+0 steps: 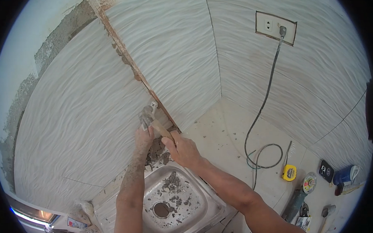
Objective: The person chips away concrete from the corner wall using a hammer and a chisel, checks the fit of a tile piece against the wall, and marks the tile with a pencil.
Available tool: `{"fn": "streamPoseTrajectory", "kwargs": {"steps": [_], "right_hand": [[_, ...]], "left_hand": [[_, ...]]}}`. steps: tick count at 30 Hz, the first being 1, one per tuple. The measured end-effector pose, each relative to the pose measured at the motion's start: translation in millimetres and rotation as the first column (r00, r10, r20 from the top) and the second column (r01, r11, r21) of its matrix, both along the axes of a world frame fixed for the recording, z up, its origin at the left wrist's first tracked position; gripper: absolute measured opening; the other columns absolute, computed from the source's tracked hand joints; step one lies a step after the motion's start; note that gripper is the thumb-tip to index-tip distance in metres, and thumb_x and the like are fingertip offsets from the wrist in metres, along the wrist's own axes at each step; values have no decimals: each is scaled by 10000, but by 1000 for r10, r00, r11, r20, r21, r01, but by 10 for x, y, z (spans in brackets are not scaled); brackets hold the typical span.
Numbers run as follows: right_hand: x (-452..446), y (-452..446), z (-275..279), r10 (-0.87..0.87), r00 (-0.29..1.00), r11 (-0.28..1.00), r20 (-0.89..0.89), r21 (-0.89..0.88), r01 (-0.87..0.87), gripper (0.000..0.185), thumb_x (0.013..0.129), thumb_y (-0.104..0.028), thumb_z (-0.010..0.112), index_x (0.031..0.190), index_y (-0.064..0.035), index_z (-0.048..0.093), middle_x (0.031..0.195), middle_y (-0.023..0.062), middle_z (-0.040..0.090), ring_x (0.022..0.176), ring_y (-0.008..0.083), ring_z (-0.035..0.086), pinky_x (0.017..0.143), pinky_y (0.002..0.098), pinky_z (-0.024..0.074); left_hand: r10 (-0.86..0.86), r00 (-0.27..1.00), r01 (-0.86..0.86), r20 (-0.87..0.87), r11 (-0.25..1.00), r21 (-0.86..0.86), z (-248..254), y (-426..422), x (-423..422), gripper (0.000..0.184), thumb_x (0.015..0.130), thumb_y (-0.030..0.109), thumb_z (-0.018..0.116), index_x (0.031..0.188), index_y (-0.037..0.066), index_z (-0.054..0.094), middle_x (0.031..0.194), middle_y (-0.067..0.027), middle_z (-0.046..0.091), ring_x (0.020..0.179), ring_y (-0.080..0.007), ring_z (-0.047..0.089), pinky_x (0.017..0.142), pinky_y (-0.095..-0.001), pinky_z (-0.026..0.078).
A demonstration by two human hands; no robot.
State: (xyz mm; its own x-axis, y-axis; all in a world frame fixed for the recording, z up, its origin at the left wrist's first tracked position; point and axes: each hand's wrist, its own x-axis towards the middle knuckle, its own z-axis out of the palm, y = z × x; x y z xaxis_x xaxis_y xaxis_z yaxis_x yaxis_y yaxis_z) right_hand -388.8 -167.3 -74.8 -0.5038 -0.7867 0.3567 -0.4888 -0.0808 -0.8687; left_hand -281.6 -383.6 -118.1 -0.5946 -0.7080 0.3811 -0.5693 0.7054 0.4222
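- Wavy white wall tiles (87,103) are filling most of the view, meeting in a corner right of centre.
- Metal sink (199,190) is sitting below both hands, grey rubble scattering around its drain.
- Reddish-brown strip (129,59) is running diagonally down between tiles; the hands are working just beside its lower end.
- Dark cable (262,103) is hanging from the wall socket and looping on the counter.
- Angle grinder (295,203) is lying on the counter, well right of the hands.
- Right hand (182,150) is gripping the wooden-handled tool (162,129), fingers closing around the handle, thumb pointing along it.
- Tool is slanting up-left out of the right fist, its far end overlapping the left hand.
- Left hand (144,133) is reaching up against the wall; fingers are blending into grey dust and tool, can't tell whether open or gripping.
- Yellow tape measure (289,173) is resting beside the cable loop.
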Motion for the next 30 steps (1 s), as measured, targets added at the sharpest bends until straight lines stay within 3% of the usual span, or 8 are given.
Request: {"fn": "streamPoseTrajectory", "kwargs": {"steps": [3, 5, 12, 15, 21, 23, 26, 30], "right_hand": [[15, 43, 37, 13, 1000, 1000, 4, 13, -13, 400, 1048, -404, 493, 1057, -9, 552, 745, 235, 670, 736, 470, 670, 686, 555, 511], [19, 19, 41, 18, 1000, 999, 4, 39, -18, 407, 1045, -409, 501, 1073, -7, 562, 772, 241, 669, 765, 468, 672, 706, 539, 511], [14, 41, -9, -4, 1000, 998, -25, 69, 6, 412, 1049, -418, 487, 1044, -12, 558, 762, 260, 664, 747, 487, 660, 683, 559, 510], [38, 16, -42, -29, 999, 998, -16, 55, 29, 424, 1053, -431, 466, 1057, -16, 553, 746, 266, 665, 738, 495, 658, 676, 568, 512], [111, 114, 99, 70, 997, 996, 31, 49, -71, 432, 1056, -445, 463, 1068, -23, 553, 771, 251, 665, 782, 480, 665, 718, 550, 501], [110, 53, 102, 90, 995, 995, 35, 42, -91, 439, 1056, -448, 460, 1080, -20, 552, 785, 252, 668, 787, 479, 665, 718, 548, 502], [104, 9, 12, 16, 999, 997, 32, 76, -19, 437, 1055, -446, 462, 1092, -20, 554, 788, 248, 671, 784, 477, 666, 724, 544, 505], [124, 70, 33, 21, 999, 999, 36, 40, -22, 434, 1056, -440, 451, 1077, -17, 548, 749, 253, 675, 741, 486, 671, 689, 573, 514]], "left_hand": [[-67, 997, 66, -39, 997, -25, -123, -50, 57, 319, 976, 263, 550, 1044, -35, 643, 867, -311, 674, 861, -530, 638, 773, -600, 495], [44, 993, -54, 111, 995, 89, 141, 95, -30, 371, 1005, 267, 495, 1185, -38, 605, 1027, -328, 660, 1002, -503, 626, 845, -579, 482], [-51, 999, 51, -14, 998, 25, -157, -22, 99, 303, 988, 248, 546, 1042, -34, 644, 931, -311, 677, 931, -506, 642, 780, -588, 501], [65, 997, -67, 47, 997, 41, 156, 64, -28, 306, 979, 242, 544, 1093, -28, 634, 942, -308, 676, 941, -503, 646, 810, -565, 508], [43, 999, -41, -7, 978, 204, -112, -120, 245, 361, 1007, 271, 513, 1223, -10, 582, 963, -306, 673, 941, -524, 634, 819, -579, 478], [27, 998, -26, -60, 999, 22, -157, -193, 190, 347, 999, 261, 527, 1201, -13, 594, 946, -308, 674, 938, -527, 630, 816, -587, 475], [60, 997, -65, 47, 992, 107, 254, 92, 97, 353, 982, 250, 541, 1214, -11, 589, 956, -305, 678, 947, -526, 628, 828, -589, 480], [76, 994, -80, 74, 996, 45, -64, -82, 143, 376, 993, 257, 540, 1255, -11, 558, 981, -311, 677, 952, -527, 626, 833, -599, 479]]}}
